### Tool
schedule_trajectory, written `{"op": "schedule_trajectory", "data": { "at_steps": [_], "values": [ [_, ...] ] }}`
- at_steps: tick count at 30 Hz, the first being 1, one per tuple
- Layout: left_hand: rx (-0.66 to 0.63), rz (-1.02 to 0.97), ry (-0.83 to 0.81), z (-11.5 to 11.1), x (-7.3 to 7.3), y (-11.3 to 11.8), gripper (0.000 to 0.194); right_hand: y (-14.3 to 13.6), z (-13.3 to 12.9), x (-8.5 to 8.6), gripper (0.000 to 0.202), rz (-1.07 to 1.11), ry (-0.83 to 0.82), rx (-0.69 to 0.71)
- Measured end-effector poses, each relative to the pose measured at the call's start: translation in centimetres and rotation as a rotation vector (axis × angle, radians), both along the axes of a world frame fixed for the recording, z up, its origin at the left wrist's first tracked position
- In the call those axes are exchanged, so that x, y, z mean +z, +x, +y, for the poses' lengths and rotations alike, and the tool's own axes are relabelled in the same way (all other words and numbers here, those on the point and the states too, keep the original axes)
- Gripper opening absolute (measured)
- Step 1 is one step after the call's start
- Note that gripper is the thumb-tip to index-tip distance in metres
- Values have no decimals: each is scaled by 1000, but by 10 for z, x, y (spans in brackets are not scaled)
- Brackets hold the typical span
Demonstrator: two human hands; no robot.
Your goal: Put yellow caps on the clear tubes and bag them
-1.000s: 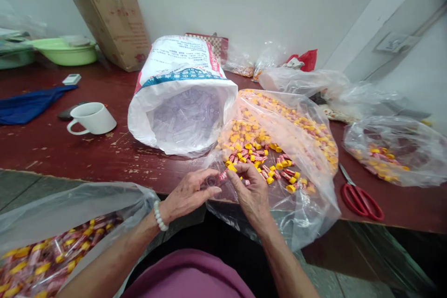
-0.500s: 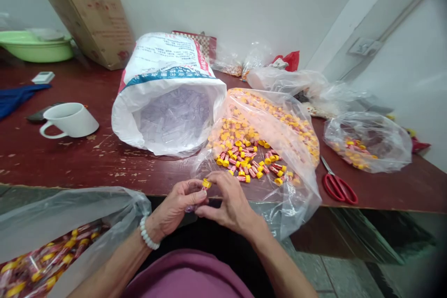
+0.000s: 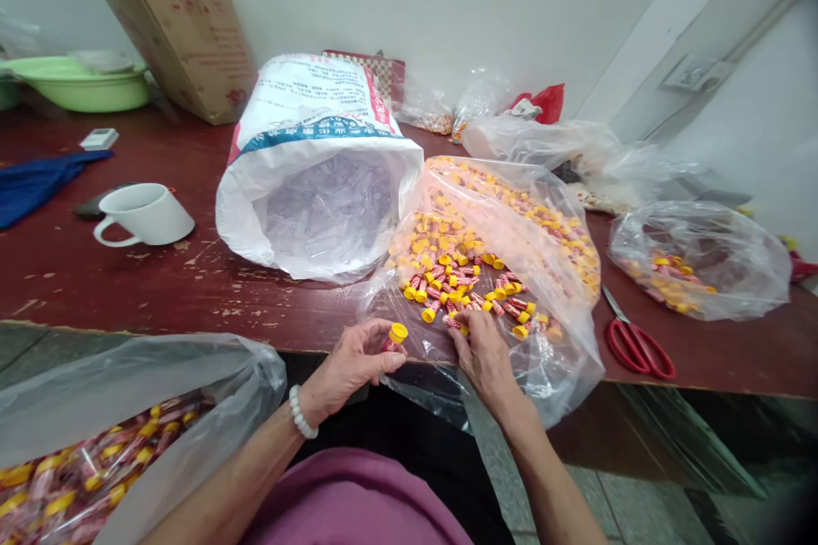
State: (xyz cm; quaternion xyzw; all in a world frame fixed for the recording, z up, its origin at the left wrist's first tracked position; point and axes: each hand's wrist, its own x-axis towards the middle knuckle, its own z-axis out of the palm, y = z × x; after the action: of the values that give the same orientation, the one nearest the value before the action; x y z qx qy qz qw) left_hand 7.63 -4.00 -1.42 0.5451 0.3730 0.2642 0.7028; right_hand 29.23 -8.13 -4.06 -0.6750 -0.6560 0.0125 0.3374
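Note:
Between the thumb and fingers of my left hand (image 3: pixel 359 359) is a small yellow-capped tube (image 3: pixel 396 335), its red-patterned body partly hidden by the fingers. My right hand (image 3: pixel 489 362) is over the open mouth of a clear plastic bag (image 3: pixel 543 375), its fingertips closed at a red-patterned piece (image 3: pixel 451 322) on the near side of the pile. Many similar yellow-capped pieces (image 3: pixel 457 277) lie loose in that bag. Left of it, a white woven sack (image 3: pixel 239 213) lies on its side, its mouth showing clear plastic tubes (image 3: pixel 329 209).
Red-handled scissors (image 3: pixel 639 347) lie on the dark red table (image 3: pixel 307 315) at the right, near a smaller clear bag (image 3: pixel 747 264) of capped pieces. A white mug (image 3: pixel 150 217) stands at the left. Below the table's edge, a large bag (image 3: pixel 243 375) holds filled tubes (image 3: pixel 102 464).
My right hand has left the piece it shared with my left and moved right to the pile. My left hand still holds the yellow-capped tube, now slightly farther right in view.

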Motion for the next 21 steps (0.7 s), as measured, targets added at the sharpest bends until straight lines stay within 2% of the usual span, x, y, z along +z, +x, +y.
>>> {"op": "schedule_trajectory", "data": {
  "at_steps": [4, 6, 8, 11, 14, 16, 21],
  "values": [
    [-11, 142, 246, 0, -2, 4, 25, -20, -8, 35, 11, 276, 39, 190],
    [-44, 179, 311, -3, -3, 6, 25, -31, -11, 50, 10, 301, 37, 316],
    [-68, 199, 343, -6, -2, 9, 22, -38, -11, 57, 12, 277, 6, 432],
    [-89, 220, 393, -10, 0, 12, 11, -43, -11, 58, 17, 232, -51, 517],
    [-80, 219, 382, -11, 1, 12, 11, -42, -13, 55, 31, 276, -26, 396],
    [-57, 189, 336, -11, -2, 12, 13, -42, -16, 54, 34, 260, -13, 333],
    [-52, 66, 156, -13, -13, 11, 14, -53, -24, 50, 43, 120, -147, 503]
  ]
}}
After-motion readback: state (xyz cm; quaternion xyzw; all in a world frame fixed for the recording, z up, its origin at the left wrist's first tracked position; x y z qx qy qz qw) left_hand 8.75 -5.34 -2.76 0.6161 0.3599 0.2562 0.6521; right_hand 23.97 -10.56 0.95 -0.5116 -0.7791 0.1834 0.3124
